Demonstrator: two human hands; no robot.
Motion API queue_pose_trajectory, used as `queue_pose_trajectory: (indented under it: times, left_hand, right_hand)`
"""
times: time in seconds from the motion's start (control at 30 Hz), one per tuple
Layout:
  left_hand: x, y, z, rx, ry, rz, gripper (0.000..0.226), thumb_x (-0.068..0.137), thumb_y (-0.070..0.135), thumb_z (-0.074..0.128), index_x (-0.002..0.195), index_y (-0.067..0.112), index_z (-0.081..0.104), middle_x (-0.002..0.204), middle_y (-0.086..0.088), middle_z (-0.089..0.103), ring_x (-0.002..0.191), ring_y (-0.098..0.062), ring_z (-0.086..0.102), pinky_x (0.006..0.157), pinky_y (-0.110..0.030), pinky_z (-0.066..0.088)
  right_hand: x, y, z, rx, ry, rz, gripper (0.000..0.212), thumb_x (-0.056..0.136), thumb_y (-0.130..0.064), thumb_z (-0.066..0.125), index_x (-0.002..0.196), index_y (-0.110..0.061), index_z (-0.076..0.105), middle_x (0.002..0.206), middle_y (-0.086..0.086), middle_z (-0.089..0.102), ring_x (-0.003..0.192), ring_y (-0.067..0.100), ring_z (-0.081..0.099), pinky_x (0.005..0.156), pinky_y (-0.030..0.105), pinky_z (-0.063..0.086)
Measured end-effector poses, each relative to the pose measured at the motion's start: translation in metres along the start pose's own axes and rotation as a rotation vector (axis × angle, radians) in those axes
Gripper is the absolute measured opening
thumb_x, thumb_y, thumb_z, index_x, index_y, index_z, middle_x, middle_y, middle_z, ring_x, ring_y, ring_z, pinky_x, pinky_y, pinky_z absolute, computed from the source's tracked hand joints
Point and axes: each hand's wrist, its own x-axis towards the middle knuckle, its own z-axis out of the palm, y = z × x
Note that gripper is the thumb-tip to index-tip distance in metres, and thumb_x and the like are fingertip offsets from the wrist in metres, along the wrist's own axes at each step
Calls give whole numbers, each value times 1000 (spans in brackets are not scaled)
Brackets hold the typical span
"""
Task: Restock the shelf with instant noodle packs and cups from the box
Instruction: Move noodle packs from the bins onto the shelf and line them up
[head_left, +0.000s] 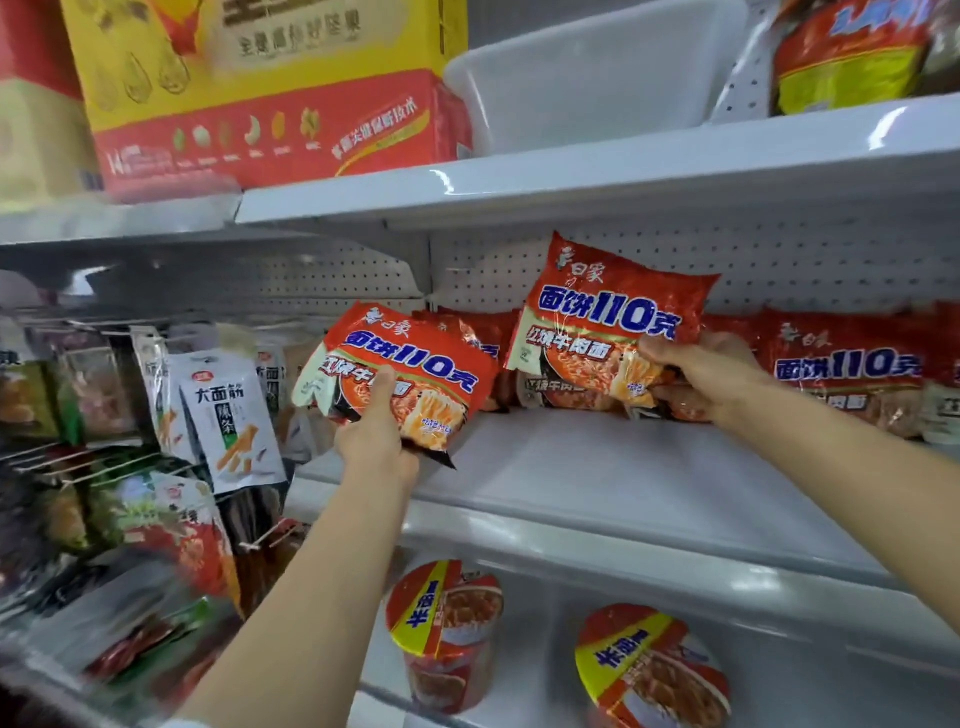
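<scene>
So two red noodle packs are being shelved at once here. The left hand (375, 434) is clamped on the left pack (400, 371) by its lower edge, thumb pressed across the front, and that pack is held tilted in the air just off the front-left corner of the middle shelf (597, 483). The right hand (698, 371) is curled round the bottom right corner of the right pack (605, 325), which is held upright over the back of the middle shelf, right in front of the packs already stacked there (841, 369). The box isn't in view.

Best guess is that the placing step is half done: both packs are up at the middle shelf but neither is set down yet.

How it'd be done well, probably: the right pack gets lowered first onto the row at the back of the middle shelf, label facing out like its neighbours, then let go once it's leaning steady. These bags are crinkly and slippery, so a pack dropped on edge could slide forward. The left pack should be squared up from its tilt and tucked in beside the first one.

Below the middle shelf two noodle cups (447, 629) are lying on their sides, which likely want standing up later.
</scene>
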Motion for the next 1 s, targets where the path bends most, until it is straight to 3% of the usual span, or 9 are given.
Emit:
queue_pose_trajectory:
  times: [0.13, 0.27, 0.43, 0.53, 0.7, 0.87, 1.0]
  left_hand:
    - [28, 4, -5, 28, -41, -31, 56, 81, 19, 80, 127, 8, 51, 108, -13, 70, 85, -29, 72, 59, -46, 59]
    - [46, 4, -5, 28, -69, -65, 49, 81, 18, 79, 123, 9, 54, 109, -13, 71, 83, -28, 72, 54, -43, 59]
    - [62, 0, -5, 47, -107, -94, 46, 81, 17, 79, 119, 10, 54, 107, -12, 71, 87, -29, 72, 71, -49, 59]
    - [70, -1, -7, 37, -144, -112, 35, 80, 17, 80, 107, 13, 57, 103, -11, 72, 86, -29, 72, 79, -54, 57]
    - [82, -3, -10, 23, -187, -125, 30, 82, 15, 78, 105, 14, 59, 103, -11, 73, 89, -29, 72, 82, -55, 56]
    - [93, -6, -9, 28, -221, -128, 33, 81, 18, 79, 109, 16, 62, 107, -10, 74, 92, -29, 73, 84, -57, 56]
    - [95, -9, -3, 17, -221, -149, 30, 81, 17, 79, 106, 14, 61, 106, -11, 74, 91, -30, 73, 85, -58, 55]
  right_hand:
    - [33, 16, 10, -117, 92, -19, 36, 80, -11, 78, 112, -7, 62, 101, 8, 70, 88, 23, 68, 69, 33, 57]
    - [54, 32, 25, -187, 70, 42, 41, 78, -11, 80, 114, -5, 61, 105, 9, 70, 93, 25, 68, 77, 39, 57]
    - [70, 47, 46, -260, 60, 103, 39, 78, -15, 80, 112, -7, 62, 107, 9, 69, 94, 23, 68, 75, 34, 57]
    - [77, 51, 53, -305, 97, 105, 32, 76, -14, 81, 102, -7, 64, 102, 10, 71, 88, 22, 68, 80, 38, 58]
    - [86, 56, 63, -392, 146, 54, 29, 78, -11, 80, 103, -5, 65, 95, 8, 67, 83, 22, 65, 74, 35, 57]
    - [91, 70, 64, -751, 216, -89, 39, 78, -37, 78, 109, -15, 67, 104, 7, 71, 94, 27, 67, 83, 45, 56]
    - [93, 65, 66, -1081, 296, -89, 74, 73, -60, 72, 125, -12, 50, 117, 9, 64, 104, 30, 64, 83, 43, 54]
